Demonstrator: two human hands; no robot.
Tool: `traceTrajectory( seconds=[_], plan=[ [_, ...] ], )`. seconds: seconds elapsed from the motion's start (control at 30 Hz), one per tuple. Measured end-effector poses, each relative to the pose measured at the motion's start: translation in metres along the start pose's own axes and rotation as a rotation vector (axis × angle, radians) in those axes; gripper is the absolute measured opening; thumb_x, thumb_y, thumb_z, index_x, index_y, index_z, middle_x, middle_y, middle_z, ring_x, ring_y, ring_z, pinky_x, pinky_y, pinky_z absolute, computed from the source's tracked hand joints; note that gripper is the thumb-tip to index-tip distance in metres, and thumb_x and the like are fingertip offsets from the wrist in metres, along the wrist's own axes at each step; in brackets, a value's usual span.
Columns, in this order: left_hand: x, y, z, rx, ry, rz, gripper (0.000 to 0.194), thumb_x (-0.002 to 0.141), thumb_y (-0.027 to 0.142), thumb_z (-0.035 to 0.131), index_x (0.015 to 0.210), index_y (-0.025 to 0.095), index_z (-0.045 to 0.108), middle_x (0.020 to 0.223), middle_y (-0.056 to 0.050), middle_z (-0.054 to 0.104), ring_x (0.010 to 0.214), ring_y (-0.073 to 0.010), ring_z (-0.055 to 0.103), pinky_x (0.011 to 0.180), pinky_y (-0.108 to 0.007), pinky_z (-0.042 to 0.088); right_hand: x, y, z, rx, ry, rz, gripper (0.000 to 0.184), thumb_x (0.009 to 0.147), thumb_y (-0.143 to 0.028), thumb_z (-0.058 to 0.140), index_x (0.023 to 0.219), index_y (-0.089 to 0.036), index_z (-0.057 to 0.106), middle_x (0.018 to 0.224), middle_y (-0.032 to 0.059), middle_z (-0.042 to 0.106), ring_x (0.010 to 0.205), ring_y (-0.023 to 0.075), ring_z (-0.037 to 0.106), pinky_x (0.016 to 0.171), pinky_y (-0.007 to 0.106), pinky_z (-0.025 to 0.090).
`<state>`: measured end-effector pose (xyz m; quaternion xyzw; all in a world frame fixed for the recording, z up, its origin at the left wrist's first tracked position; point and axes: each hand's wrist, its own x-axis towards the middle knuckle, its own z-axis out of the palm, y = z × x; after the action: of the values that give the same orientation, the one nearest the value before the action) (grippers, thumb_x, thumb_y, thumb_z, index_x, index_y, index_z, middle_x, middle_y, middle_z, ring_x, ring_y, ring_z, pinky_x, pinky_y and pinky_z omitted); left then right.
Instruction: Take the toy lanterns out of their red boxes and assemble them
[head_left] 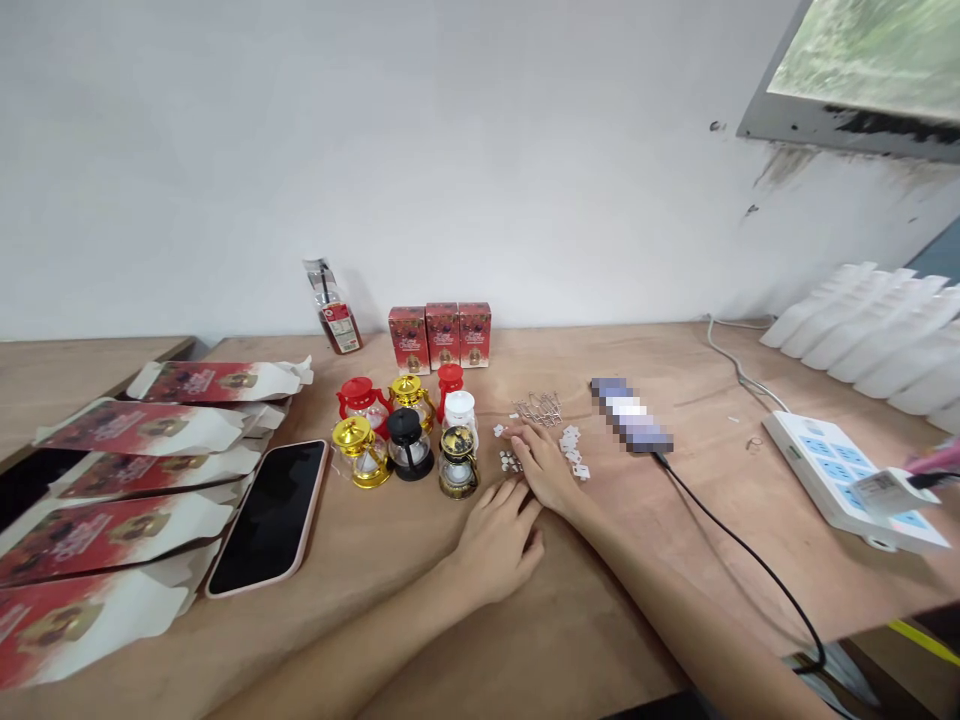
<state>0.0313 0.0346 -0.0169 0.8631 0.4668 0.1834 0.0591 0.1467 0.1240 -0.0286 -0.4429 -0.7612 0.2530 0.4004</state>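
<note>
My left hand (499,545) lies palm down on the wooden table, fingers loosely extended, holding nothing visible. My right hand (545,468) rests just beyond it, fingers stretched out flat over small parts. Beside its fingertips are small round discs (509,461), partly hidden. White flat tabs (571,445) lie to its right, and a heap of thin metal wire pieces (538,407) lies behind it. Left of the hands stand several miniature lanterns, among them a bronze-black lantern (457,465), a white lantern (460,410), a black lantern (410,445) and a gold lantern (361,455).
Three red printed boxes (444,338) and a bottle (339,322) stand near the wall. Flattened red cartons (127,470) and a dark-screened phone (270,520) are at left. To the right are a blurred-out phone (631,415) on a black cable, a power strip (844,475) and white sleeves (874,335).
</note>
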Motion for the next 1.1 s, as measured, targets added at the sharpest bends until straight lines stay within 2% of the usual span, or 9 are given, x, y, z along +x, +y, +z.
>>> traceTrajectory(
  seconds=[0.07, 0.2, 0.4, 0.5, 0.7, 0.9, 1.03, 1.1],
  plan=[
    [0.000, 0.000, 0.001, -0.006, 0.016, 0.002, 0.030, 0.082, 0.025, 0.049, 0.111, 0.017, 0.054, 0.119, -0.010, 0.054, 0.113, -0.0244, 0.045, 0.097, -0.041, 0.039, 0.000, 0.000, 0.000, -0.033, 0.009, -0.024, 0.029, 0.092, -0.029, 0.035, 0.101, -0.023, 0.062, 0.108, 0.0052, 0.065, 0.127, 0.0218, 0.038, 0.104, 0.043, 0.032],
    [0.000, 0.000, 0.002, 0.007, 0.030, -0.006, 0.031, 0.081, 0.025, 0.050, 0.111, 0.016, 0.054, 0.119, -0.010, 0.055, 0.115, -0.0243, 0.044, 0.100, -0.040, 0.037, -0.001, 0.000, -0.002, -0.106, 0.026, -0.048, 0.029, 0.092, -0.028, 0.034, 0.098, -0.021, 0.062, 0.104, 0.0071, 0.065, 0.124, 0.0228, 0.041, 0.102, 0.043, 0.034],
    [0.000, 0.001, 0.000, 0.030, 0.022, -0.020, 0.031, 0.082, 0.028, 0.050, 0.110, 0.016, 0.056, 0.119, -0.010, 0.056, 0.116, -0.0257, 0.044, 0.101, -0.043, 0.036, 0.002, 0.002, -0.003, -0.136, -0.107, -0.119, 0.029, 0.093, -0.030, 0.035, 0.107, -0.022, 0.059, 0.111, 0.0062, 0.065, 0.129, 0.0222, 0.036, 0.104, 0.045, 0.032],
    [0.000, 0.000, 0.000, 0.023, 0.020, -0.019, 0.034, 0.082, 0.028, 0.050, 0.115, 0.017, 0.054, 0.123, -0.009, 0.054, 0.118, -0.0255, 0.043, 0.102, -0.043, 0.036, 0.004, 0.004, -0.002, -0.170, -0.119, -0.123, 0.029, 0.093, -0.031, 0.035, 0.107, -0.023, 0.059, 0.115, 0.0059, 0.064, 0.132, 0.0218, 0.034, 0.107, 0.047, 0.028],
    [-0.001, 0.000, 0.001, 0.026, 0.047, -0.024, 0.038, 0.082, 0.026, 0.050, 0.118, 0.016, 0.052, 0.134, -0.013, 0.047, 0.129, -0.0289, 0.036, 0.103, -0.046, 0.035, 0.005, 0.006, -0.003, -0.165, -0.016, -0.115, 0.032, 0.092, -0.030, 0.035, 0.115, -0.021, 0.055, 0.119, 0.0083, 0.061, 0.131, 0.0225, 0.036, 0.108, 0.046, 0.027],
    [0.010, -0.007, 0.015, 0.074, 0.102, -0.134, 0.063, 0.081, 0.030, 0.050, 0.136, 0.006, 0.030, 0.148, -0.020, 0.028, 0.139, -0.0319, 0.018, 0.108, -0.052, 0.029, 0.006, 0.013, -0.012, -0.161, 0.088, -0.016, 0.031, 0.091, -0.024, 0.032, 0.103, -0.021, 0.060, 0.105, 0.0082, 0.066, 0.112, 0.0229, 0.051, 0.096, 0.041, 0.039],
    [0.025, -0.013, 0.026, 0.080, 0.111, -0.272, 0.071, 0.082, 0.035, 0.050, 0.137, -0.002, 0.024, 0.147, -0.027, 0.024, 0.139, -0.0340, 0.018, 0.107, -0.052, 0.030, 0.006, 0.019, -0.017, -0.185, 0.116, 0.055, 0.024, 0.081, -0.012, 0.044, 0.091, -0.021, 0.064, 0.096, 0.0072, 0.068, 0.105, 0.0233, 0.055, 0.093, 0.040, 0.041],
    [0.032, -0.016, 0.031, 0.091, 0.119, -0.297, 0.071, 0.082, 0.036, 0.049, 0.136, -0.003, 0.025, 0.145, -0.029, 0.027, 0.138, -0.0343, 0.020, 0.107, -0.052, 0.031, 0.006, 0.022, -0.019, -0.185, 0.136, 0.079, 0.024, 0.076, -0.008, 0.047, 0.087, -0.021, 0.064, 0.091, 0.0064, 0.069, 0.101, 0.0227, 0.056, 0.090, 0.038, 0.044]
  ],
)
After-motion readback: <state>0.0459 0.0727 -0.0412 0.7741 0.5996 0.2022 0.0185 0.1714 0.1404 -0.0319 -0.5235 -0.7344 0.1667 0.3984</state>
